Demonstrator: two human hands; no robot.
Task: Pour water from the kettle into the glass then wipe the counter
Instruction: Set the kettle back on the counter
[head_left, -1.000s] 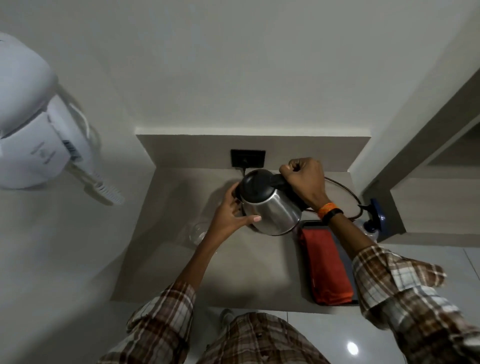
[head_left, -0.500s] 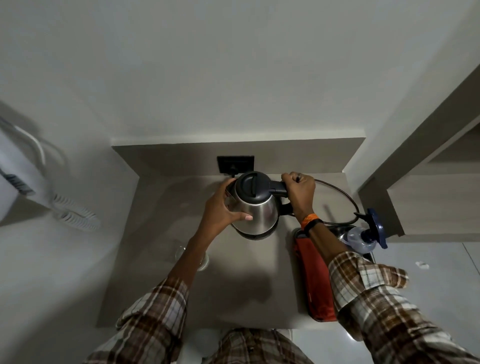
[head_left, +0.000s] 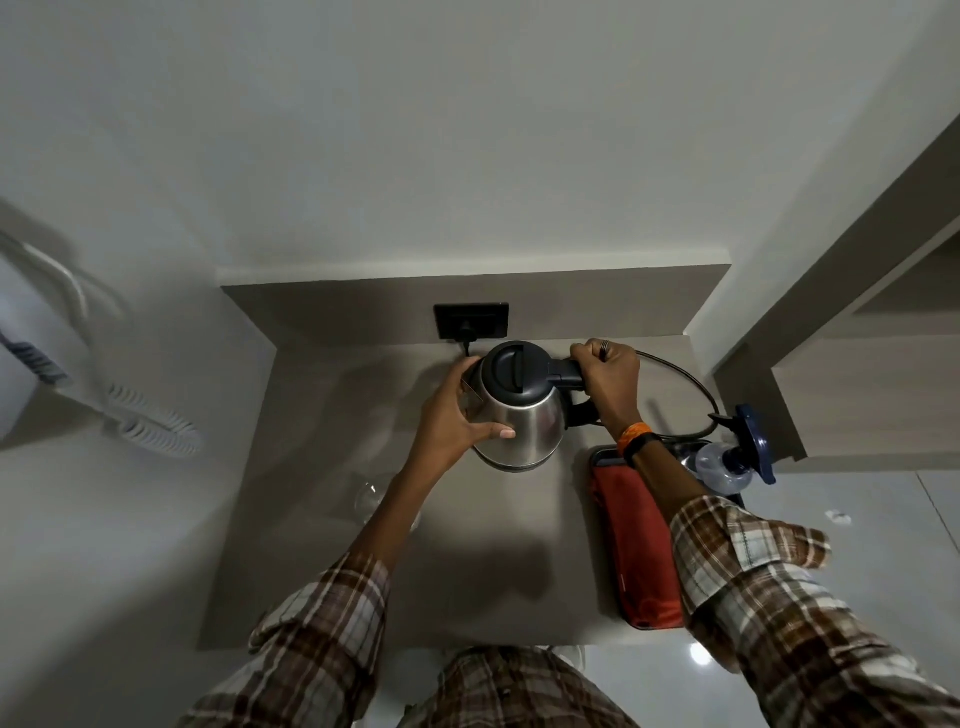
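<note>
the kettle (head_left: 522, 410), at twelve o'clock on the counter (head_left: 498, 545), was gripped at its handle by the right hand (head_left: 608, 379) and steadied by the left hand (head_left: 457, 415), probably for control. the glass (head_left: 371, 499) lay at eight o'clock.

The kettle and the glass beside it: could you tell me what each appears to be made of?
The kettle looks like brushed stainless steel, with soft streaky reflections on its body; its lid and handle look like matte black plastic. The glass seems to be clear glass, since the counter shows through it, though clear plastic cannot be excluded.
</note>
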